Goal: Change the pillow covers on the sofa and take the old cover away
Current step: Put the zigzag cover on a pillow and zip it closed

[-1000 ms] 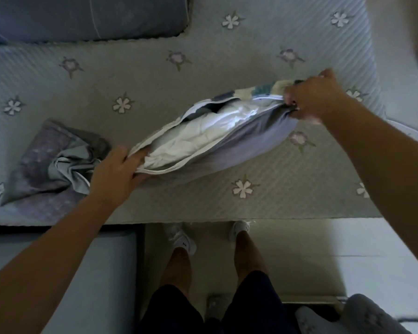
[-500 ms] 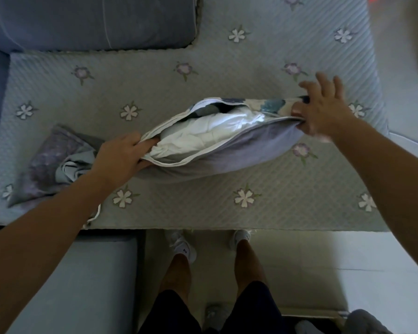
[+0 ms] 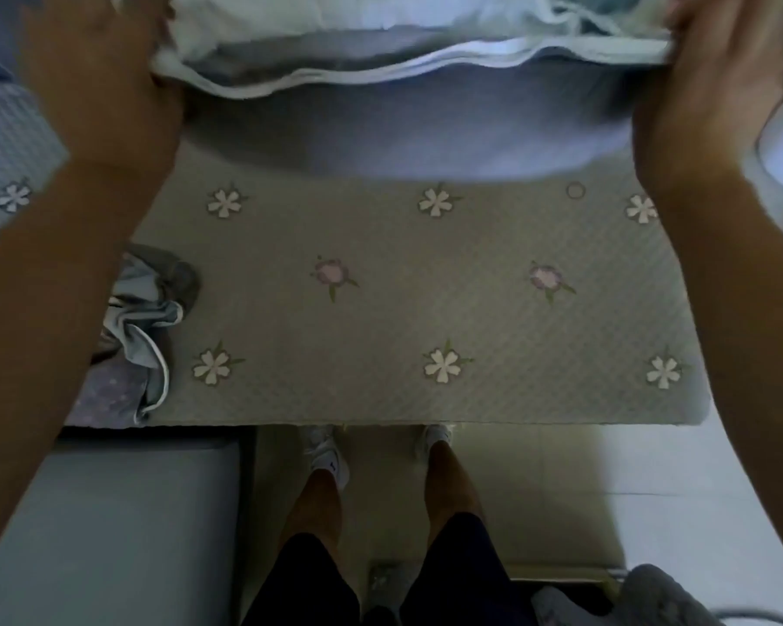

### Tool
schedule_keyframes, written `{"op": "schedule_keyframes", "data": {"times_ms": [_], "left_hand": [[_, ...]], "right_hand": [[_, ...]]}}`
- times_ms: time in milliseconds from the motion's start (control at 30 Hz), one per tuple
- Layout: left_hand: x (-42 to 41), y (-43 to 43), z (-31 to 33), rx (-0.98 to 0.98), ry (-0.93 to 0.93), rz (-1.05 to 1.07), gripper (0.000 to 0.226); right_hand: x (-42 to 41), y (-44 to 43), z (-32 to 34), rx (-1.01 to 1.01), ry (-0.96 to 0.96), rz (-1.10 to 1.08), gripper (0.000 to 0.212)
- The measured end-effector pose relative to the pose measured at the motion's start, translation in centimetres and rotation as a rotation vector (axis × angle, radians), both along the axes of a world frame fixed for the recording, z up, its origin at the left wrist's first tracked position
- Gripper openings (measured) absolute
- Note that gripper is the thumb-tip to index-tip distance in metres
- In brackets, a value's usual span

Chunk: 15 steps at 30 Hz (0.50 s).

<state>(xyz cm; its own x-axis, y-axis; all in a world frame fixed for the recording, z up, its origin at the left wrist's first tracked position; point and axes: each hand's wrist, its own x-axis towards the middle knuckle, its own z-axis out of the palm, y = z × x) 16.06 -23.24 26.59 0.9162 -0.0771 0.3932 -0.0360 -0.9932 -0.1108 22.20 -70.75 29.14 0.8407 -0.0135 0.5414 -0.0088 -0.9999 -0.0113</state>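
Head view: on my feed I look down past two raised forearms onto a sofa seat; the top strip is motion-blurred.
Pillow cover point(image 3: 403, 133): stretched between the two hands, close under the camera and above the quilted seat pad point(image 3: 380, 309). Its grey-lilac side sags below the rim.
Long axis: it runs from the left hand straight across to the right hand, side to side in the picture.
Opening: the white-piped mouth faces the camera and gapes between the hands, its rim wavy.
Pillow point(image 3: 335, 15): white, lying inside the mouth along the same hand-to-hand line; the frame edge cuts off its far part.
Left hand point(image 3: 105, 70): back toward the camera, gripping the cover's rim at its left end. I cannot see the fingertips.
Right hand point(image 3: 706, 92): pinches the rim's right end, where the two lips meet. It is too blurred for me to tell how the single fingers lie.
Old cover point(image 3: 141, 327): a crumpled heap on the seat pad, below the left hand and right beside that forearm, well apart from the right hand.
Legs point(image 3: 444, 490): bare, in white shoes, standing on pale floor below and between the hands.
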Motion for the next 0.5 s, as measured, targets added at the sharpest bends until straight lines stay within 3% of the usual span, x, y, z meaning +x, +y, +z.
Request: {"op": "schedule_keyframes", "data": {"times_ms": [67, 100, 200, 267, 367, 433, 500], "left_hand": [[-0.9, 0.7, -1.4, -0.019, -0.02, -0.106, 0.031], [-1.7, 0.5, -2.6, 0.019, 0.001, -0.17, 0.021], [-5.5, -1.7, -8.6, 0.147, 0.273, -0.306, 0.022], [-8.4, -3.4, -12.8, 0.19, 0.544, -0.253, 0.025], [-11.2, -4.8, -16.8, 0.192, 0.82, -0.098, 0.039], [-11.4, -4.9, -18.1, 0.13, 0.855, -0.092, 0.042], [-11.8, -4.8, -18.8, 0.094, 0.747, -0.09, 0.039]], "right_hand": [[-2.2, -1.4, -2.8, -0.076, -0.08, 0.004, 0.022], [-3.9, -1.6, -5.1, -0.119, 0.023, 0.066, 0.02], [-8.3, -0.5, -13.5, -0.153, 0.629, 0.162, 0.029], [-10.8, 0.5, -17.8, -0.139, 0.897, 0.113, 0.035], [-14.0, 0.4, -21.8, -0.124, 0.99, 0.038, 0.035], [-15.0, 0.3, -22.9, -0.104, 0.927, 0.014, 0.032], [-15.5, 0.8, -23.2, -0.088, 0.773, -0.004, 0.031]]}}
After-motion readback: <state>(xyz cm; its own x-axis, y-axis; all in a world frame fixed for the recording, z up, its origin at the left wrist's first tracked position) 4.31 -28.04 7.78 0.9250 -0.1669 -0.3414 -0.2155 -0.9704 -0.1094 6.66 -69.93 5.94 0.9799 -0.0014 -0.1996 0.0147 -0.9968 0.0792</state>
